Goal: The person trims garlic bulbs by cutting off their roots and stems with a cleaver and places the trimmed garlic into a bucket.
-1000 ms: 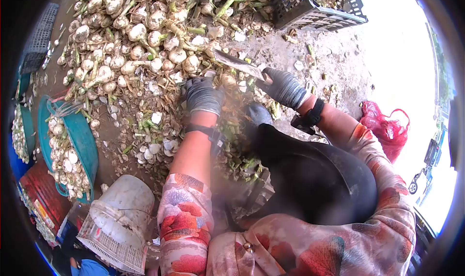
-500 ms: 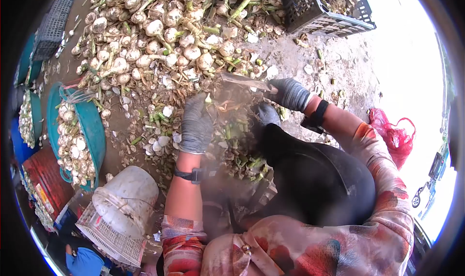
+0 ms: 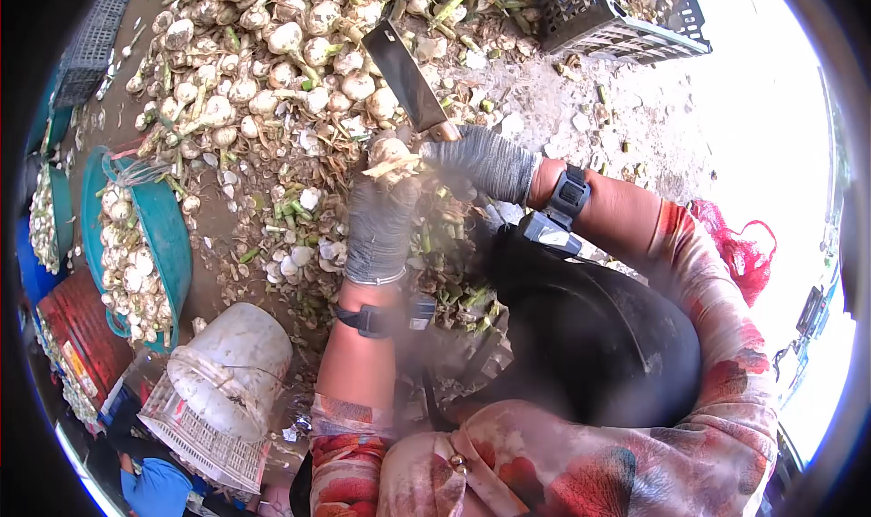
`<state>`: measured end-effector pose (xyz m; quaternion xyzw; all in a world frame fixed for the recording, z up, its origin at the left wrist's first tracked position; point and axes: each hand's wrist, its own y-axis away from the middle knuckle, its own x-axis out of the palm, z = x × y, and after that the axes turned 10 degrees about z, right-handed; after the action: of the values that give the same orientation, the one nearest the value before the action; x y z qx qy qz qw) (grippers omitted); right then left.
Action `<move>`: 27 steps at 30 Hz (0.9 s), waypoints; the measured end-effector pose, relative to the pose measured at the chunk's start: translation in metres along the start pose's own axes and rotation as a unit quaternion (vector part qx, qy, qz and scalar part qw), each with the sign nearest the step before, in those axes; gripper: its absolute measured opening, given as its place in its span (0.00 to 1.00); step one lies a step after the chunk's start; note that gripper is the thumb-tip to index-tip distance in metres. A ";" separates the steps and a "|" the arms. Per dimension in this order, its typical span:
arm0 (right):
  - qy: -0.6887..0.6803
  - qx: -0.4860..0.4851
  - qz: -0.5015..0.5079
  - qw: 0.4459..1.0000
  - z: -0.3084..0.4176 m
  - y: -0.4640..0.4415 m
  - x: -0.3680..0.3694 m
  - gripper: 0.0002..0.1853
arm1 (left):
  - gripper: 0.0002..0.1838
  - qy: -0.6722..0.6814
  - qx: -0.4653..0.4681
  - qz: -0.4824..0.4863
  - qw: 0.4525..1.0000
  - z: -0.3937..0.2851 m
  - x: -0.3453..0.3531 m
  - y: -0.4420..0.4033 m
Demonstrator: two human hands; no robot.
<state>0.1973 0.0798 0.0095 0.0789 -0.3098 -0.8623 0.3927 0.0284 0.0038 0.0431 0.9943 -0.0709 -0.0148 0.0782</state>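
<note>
My left hand (image 3: 379,227), in a grey glove, is closed around a garlic bulb (image 3: 390,157) in front of me. Right beside it, my gloved right hand (image 3: 485,161) grips the wooden handle of a cleaver (image 3: 406,77), whose wide blade points up and to the left. The right fingers are close to the bulb; blur hides whether they touch it. Beyond both hands lies a large heap of garlic bulbs (image 3: 272,59) with stems. Cut stems and loose skins (image 3: 295,236) are scattered on the ground left of my left hand.
A black crate (image 3: 617,27) stands at the top right. To the left are a teal basin (image 3: 168,236) of garlic, a white bucket (image 3: 240,363) on a pale crate (image 3: 200,435), and a red container (image 3: 86,326). A red net bag (image 3: 739,254) lies right. Another person (image 3: 154,488) is at lower left.
The cleaver has swung from pointing left to pointing up and left. My right hand has come closer to my left, which now holds a bulb upright.
</note>
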 end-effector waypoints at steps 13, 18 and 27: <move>0.486 -0.196 -0.029 0.851 0.028 0.061 0.001 0.10 | 0.19 -0.065 -0.047 0.103 0.992 0.095 -0.033 0.040; 0.524 -0.138 -0.030 0.840 0.015 0.052 -0.004 0.11 | 0.18 0.003 -0.064 -0.014 0.998 0.072 -0.022 0.039; 0.512 -0.129 -0.052 0.848 -0.007 0.029 -0.008 0.11 | 0.25 -0.059 -0.011 -0.064 0.996 0.023 -0.022 0.028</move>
<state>0.2241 0.0677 0.0206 0.4738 0.0539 -0.7508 0.4570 0.0014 -0.0242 0.0249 0.9933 -0.0114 -0.0792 0.0834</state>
